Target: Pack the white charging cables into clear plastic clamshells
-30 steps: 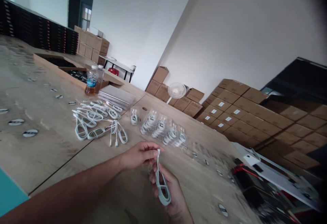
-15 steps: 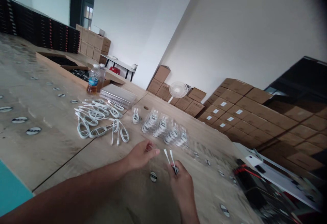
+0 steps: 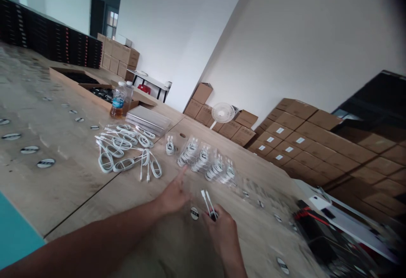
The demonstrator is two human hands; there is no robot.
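My right hand [image 3: 223, 229] is closed around a white charging cable [image 3: 207, 202], whose two plug ends stick up past the fingers; a dark piece shows at the grip. My left hand [image 3: 174, 194] is open and holds nothing that I can see. Its index finger stretches toward a row of coiled white cables in clear plastic packs [image 3: 203, 159]. To the left of that row lies a loose heap of bundled white cables [image 3: 123, 147]. A round black-and-white sticker [image 3: 194, 213] sits on the wooden table [image 3: 127, 197] between my hands.
Behind the heap are a stack of clear flat packs [image 3: 147, 119], a bottle [image 3: 117, 102] and a shallow carton [image 3: 68, 79] of black items. Black-and-red things [image 3: 320, 231] lie at the right. Cardboard boxes [image 3: 304, 134] and a white fan [image 3: 223, 113] stand beyond.
My left hand has turned, its index finger now reaching out toward the packed cables. The right hand, still gripping the cable, has shifted slightly down. The view has moved a little.
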